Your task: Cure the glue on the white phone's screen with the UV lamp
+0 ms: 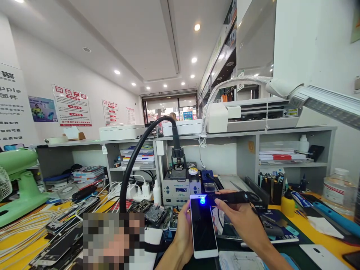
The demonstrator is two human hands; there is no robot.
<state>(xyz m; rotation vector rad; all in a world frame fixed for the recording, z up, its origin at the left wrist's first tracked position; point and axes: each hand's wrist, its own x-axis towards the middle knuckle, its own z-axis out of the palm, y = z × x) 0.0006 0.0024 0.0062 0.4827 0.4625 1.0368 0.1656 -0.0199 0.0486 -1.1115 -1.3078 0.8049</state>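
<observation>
My left hand [182, 230] is closed around the left side of a white smartphone [203, 228], its dark screen facing me. The phone stands tilted, top edge away from me. In my right hand [239, 215] is a black torch [237, 197], gripped between thumb and fingers and lying nearly level. Its left end is at the phone's top edge, where a bright blue light shows on the glass. I cannot tell whether the torch touches the phone. Beneath both hands lies a dark green mat [197, 263].
A grey soldering station [176, 190] stands behind the phone, and a thick black hose [125, 176] arches on the left. White cables, phone parts and a green fan [24, 183] fill the left side. At right are a white back cover [320, 257], a yellow bottle [287, 205] and a lamp [332, 101].
</observation>
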